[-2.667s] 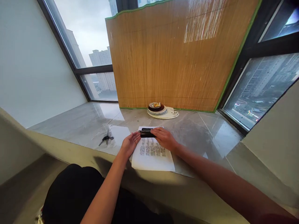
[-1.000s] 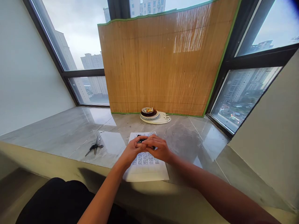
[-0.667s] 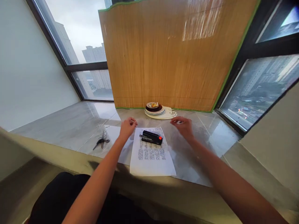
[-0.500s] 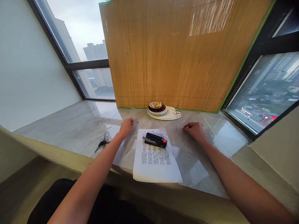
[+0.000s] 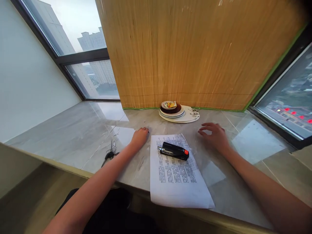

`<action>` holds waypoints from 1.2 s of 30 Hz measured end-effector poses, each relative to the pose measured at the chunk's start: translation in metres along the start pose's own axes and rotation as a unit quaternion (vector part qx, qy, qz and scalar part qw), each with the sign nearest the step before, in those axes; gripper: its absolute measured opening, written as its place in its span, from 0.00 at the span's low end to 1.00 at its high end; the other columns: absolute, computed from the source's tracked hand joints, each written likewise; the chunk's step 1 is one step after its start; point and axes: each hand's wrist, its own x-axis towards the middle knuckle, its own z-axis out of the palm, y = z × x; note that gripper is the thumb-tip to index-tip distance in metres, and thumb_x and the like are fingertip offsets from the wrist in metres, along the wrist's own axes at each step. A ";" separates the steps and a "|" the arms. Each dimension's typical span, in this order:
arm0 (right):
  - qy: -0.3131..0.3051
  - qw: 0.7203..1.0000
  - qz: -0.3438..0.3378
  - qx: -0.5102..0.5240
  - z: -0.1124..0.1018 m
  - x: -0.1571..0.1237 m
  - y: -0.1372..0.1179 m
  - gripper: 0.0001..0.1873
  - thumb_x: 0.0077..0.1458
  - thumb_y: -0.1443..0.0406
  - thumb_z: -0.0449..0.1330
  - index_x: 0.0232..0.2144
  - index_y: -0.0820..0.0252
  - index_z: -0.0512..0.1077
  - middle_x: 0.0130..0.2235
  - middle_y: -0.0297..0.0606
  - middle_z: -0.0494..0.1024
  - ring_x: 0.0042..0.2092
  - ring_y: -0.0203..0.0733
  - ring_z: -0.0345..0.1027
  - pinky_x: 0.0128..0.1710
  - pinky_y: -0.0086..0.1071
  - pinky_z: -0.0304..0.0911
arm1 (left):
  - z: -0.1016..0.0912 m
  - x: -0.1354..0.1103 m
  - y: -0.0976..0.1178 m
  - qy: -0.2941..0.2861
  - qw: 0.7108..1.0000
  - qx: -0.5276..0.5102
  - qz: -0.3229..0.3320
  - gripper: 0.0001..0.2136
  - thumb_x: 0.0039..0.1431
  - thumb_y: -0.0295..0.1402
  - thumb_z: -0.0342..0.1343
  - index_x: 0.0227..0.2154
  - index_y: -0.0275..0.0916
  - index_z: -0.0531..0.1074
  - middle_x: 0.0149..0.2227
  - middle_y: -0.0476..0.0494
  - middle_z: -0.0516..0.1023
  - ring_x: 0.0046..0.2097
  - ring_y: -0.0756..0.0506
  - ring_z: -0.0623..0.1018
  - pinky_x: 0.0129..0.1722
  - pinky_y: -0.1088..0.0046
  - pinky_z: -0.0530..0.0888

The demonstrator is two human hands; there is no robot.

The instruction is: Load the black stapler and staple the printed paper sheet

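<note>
Where the printed sheet (image 5: 179, 182) is spread to the stone sill's (image 5: 73, 136) near edge, the black stapler (image 5: 173, 151) is laid across its far part, long axis left-right, orange tip rightward; beside it the left hand (image 5: 140, 137) is loosely curled, the right hand (image 5: 215, 136) spread, nothing gripped; keys (image 5: 110, 154) are seen leftward, stacked plates (image 5: 179, 112) behind.

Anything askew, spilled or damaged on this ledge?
The printed sheet lies skewed, its near left corner poking past the front edge of the ledge, with the black stapler slanted across its upper part. The left hand and right hand rest either side, touching neither. Nothing looks spilled or damaged.
</note>
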 end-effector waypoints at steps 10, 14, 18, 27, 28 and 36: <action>-0.026 0.988 -0.114 0.105 -0.006 -0.019 -0.063 0.16 0.65 0.54 0.60 0.33 0.54 0.82 0.39 0.43 0.83 0.42 0.50 0.75 0.47 0.46 0.69 | -0.017 -0.035 0.043 -0.028 0.980 -0.185 -0.065 0.08 0.48 0.34 0.67 0.30 0.35 0.79 0.36 0.38 0.85 0.34 0.45 0.81 0.38 0.68 0.79; -0.244 0.950 -0.105 0.164 -0.005 -0.027 -0.114 0.20 0.67 0.48 0.58 0.49 0.52 0.79 0.46 0.42 0.82 0.43 0.47 0.76 0.42 0.40 0.70 | -0.019 -0.051 0.058 -0.041 0.969 -0.228 -0.083 0.12 0.45 0.32 0.66 0.34 0.35 0.79 0.33 0.42 0.84 0.30 0.50 0.79 0.37 0.72 0.79; -0.235 0.952 -0.150 0.128 0.011 -0.039 -0.139 0.23 0.59 0.49 0.68 0.50 0.54 0.77 0.48 0.44 0.78 0.47 0.49 0.74 0.50 0.43 0.70 | -0.018 -0.069 0.062 -0.065 0.966 -0.223 -0.114 0.13 0.45 0.29 0.64 0.36 0.33 0.82 0.28 0.46 0.81 0.28 0.52 0.77 0.34 0.77 0.77; -0.210 0.955 -0.151 0.142 0.019 -0.054 -0.134 0.10 0.64 0.57 0.65 0.40 0.57 0.79 0.39 0.42 0.79 0.40 0.46 0.73 0.41 0.38 0.66 | -0.004 -0.094 0.063 -0.069 0.955 -0.217 -0.190 0.06 0.49 0.26 0.65 0.32 0.32 0.82 0.29 0.44 0.81 0.26 0.53 0.76 0.23 0.81 0.70; -0.215 0.954 -0.142 0.152 0.019 -0.055 -0.135 0.09 0.64 0.58 0.65 0.39 0.57 0.78 0.38 0.41 0.79 0.39 0.45 0.72 0.40 0.37 0.65 | -0.003 -0.095 0.064 -0.075 0.951 -0.225 -0.198 0.08 0.50 0.26 0.65 0.34 0.32 0.83 0.29 0.44 0.81 0.26 0.53 0.76 0.23 0.81 0.71; -0.207 0.954 -0.130 0.171 0.021 -0.056 -0.139 0.09 0.64 0.59 0.64 0.36 0.58 0.75 0.34 0.38 0.77 0.36 0.43 0.70 0.38 0.35 0.61 | 0.000 -0.097 0.069 -0.106 0.922 -0.266 -0.259 0.11 0.57 0.23 0.60 0.41 0.30 0.83 0.29 0.43 0.79 0.28 0.52 0.78 0.33 0.76 0.80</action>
